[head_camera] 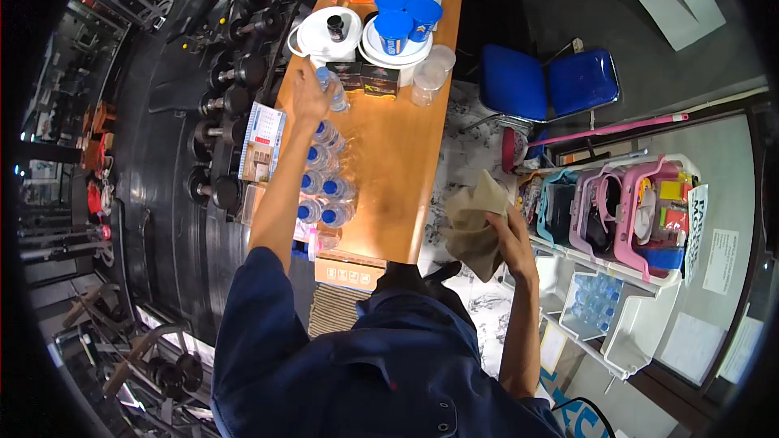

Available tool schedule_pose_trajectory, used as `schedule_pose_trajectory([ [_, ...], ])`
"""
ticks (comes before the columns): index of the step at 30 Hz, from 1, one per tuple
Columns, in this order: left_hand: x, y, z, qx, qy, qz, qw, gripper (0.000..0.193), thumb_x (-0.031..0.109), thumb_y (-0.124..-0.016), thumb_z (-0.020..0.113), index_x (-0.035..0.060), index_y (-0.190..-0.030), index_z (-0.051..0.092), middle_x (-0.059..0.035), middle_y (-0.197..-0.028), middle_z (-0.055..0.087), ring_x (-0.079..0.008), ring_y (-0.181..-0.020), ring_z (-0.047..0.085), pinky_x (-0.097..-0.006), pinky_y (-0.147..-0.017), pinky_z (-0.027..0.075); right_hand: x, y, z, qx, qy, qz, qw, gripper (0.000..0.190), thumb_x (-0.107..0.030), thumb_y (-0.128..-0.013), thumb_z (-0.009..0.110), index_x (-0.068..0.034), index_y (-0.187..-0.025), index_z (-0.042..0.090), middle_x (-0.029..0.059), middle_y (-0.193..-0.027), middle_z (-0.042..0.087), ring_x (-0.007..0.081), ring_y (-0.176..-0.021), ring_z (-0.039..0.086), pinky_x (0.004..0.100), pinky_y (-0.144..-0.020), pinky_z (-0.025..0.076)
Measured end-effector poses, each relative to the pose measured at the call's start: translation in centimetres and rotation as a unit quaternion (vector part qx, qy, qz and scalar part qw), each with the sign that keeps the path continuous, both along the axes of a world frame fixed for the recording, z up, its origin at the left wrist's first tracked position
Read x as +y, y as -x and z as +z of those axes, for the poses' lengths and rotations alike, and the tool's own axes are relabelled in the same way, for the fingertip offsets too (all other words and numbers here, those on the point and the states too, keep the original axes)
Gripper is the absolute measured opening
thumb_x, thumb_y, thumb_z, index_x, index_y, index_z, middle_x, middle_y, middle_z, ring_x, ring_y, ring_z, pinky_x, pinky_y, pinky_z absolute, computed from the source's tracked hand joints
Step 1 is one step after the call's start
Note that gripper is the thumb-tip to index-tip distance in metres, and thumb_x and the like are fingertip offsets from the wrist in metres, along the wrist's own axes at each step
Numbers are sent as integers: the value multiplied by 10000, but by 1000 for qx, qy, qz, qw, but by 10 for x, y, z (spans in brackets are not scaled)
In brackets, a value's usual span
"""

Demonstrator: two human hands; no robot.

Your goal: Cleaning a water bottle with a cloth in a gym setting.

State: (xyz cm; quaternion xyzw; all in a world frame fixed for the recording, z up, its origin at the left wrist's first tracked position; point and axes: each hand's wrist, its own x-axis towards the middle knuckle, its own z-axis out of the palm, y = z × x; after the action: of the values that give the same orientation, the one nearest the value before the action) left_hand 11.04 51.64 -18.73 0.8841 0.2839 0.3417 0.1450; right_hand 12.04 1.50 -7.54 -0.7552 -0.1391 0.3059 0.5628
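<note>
My left hand [311, 94] reaches over the far left part of the wooden table [389, 188], against a clear plastic water bottle with a blue cap [338, 97]; whether the fingers close on it I cannot tell. Nearer to me, several more water bottles [336, 188] stand grouped along the table's left side. My right hand [516, 237] holds a crumpled beige-brown cloth [478, 225] over the floor, to the right of the table. Beyond my left hand are dark boxes [380, 80] and white lidded buckets [322, 33], one with a small black bottle [335, 27] on it.
Blue tubs [392, 24] stand on a bucket lid; clear round containers [429, 82] are at the table's right edge. A desk calendar [263, 143] and dumbbells [225, 100] lie left. Right are a blue chair [514, 82], a pink-handled tool [608, 129] and a rack with baskets [624, 225].
</note>
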Motion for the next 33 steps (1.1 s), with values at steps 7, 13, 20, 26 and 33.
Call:
schedule_pose_trajectory([
  [7,18,-24,-16,210,103,-48,971,441,259,-890,777,3,-1213,621,-299,-1248,629,-495,-1062,686,-559,-910,560,-53,23,-37,443,-300,-214,818,647,-500,-1102,516,-15,-1530,484,229,-1415,641,331,-1235,691,439,-1071,569],
  [13,-63,-19,8,207,54,-179,960,400,226,-888,789,-8,-1160,613,-272,-1179,684,-470,-1023,699,-552,-831,562,-18,83,-107,9,18,48,999,612,-464,-1066,559,-82,-1541,506,153,-1438,649,353,-1285,653,462,-1108,543],
  [20,-173,11,95,102,263,-358,890,360,303,-855,858,54,-1051,686,-134,-845,677,-308,-760,696,-437,-710,557,-18,51,-19,316,-517,-168,778,690,-536,-1089,472,-63,-1589,427,158,-1555,542,357,-1379,578,512,-1166,500],
  [26,-288,41,199,102,135,-501,849,374,276,-868,849,60,-1122,680,-101,-974,654,-289,-824,652,-409,-738,521,-108,21,68,57,-645,27,762,729,-517,-1064,507,-45,-1604,380,142,-1594,481,327,-1436,503,471,-1229,410],
  [33,-415,73,268,102,145,-636,751,462,324,-861,862,38,-1167,669,-121,-1090,642,-353,-991,656,-441,-841,525,-154,59,89,-346,-307,44,885,910,-404,-803,887,-12,-1514,476,80,-1419,595,251,-1239,598,416,-1100,490],
])
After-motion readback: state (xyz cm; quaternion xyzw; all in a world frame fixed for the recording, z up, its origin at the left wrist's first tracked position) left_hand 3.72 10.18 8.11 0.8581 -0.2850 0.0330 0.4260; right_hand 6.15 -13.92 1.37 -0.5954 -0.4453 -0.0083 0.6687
